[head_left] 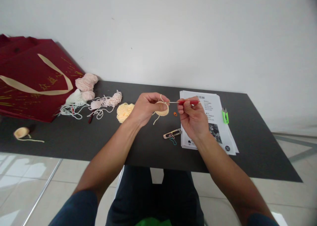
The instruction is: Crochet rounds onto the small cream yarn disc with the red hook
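My left hand (146,107) is closed, pinching a small round yellow crochet piece (162,111) above the dark table (74,136). A strand of yellow yarn loops over my fingers and hangs below the piece. My right hand (193,118) is closed on a crochet hook with a red handle (188,102). The hook's thin metal tip points left and reaches the crochet piece. Both hands are held just above the table's middle.
A yellow yarn ball (124,111) lies left of my left hand. Pink and white yarn bundles (85,94) and a red bag (32,79) sit at the left. Printed sheets (213,120), green snips (225,115), a small tool (172,133) and stitch markers lie at the right. A small crochet cup (21,132) is at far left.
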`<state>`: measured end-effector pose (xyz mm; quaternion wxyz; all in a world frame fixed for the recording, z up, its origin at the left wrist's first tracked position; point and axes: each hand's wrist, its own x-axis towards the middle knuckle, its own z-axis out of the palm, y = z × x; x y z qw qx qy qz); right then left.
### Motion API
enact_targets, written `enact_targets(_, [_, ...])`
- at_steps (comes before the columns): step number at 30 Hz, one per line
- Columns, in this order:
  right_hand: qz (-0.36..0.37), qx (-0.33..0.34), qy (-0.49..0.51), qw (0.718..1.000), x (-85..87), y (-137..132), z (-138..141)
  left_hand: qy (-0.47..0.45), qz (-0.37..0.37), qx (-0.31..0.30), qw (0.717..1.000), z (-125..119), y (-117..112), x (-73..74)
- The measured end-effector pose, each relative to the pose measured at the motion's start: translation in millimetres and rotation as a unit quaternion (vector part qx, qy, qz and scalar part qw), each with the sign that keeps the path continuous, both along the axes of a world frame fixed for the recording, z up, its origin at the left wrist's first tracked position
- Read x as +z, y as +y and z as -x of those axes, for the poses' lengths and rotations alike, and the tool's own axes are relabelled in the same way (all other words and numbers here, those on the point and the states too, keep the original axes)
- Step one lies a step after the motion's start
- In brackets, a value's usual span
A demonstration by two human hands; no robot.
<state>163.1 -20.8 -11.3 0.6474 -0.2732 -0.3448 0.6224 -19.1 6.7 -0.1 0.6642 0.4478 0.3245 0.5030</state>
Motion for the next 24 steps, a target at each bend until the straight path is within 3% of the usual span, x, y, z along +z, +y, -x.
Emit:
enact_targets(8, [0.067,-0.043,0.034,0.996,-5.8,-2.1,12.2,0.068,-0.007,0.065,0.996,-19.1,-7.7,-7.0])
enact_targets(15, [0.077,-0.052,0.002,0.996,-9.8,0.0,15.0,0.108,-0.024,0.103,0.988,-22.1,-10.2,-9.7])
enact_targets(24, [0.062,-0.050,-0.007,0.997,-11.3,0.4,15.4,0.090,-0.014,0.067,0.994,-21.9,-10.0,-9.2])
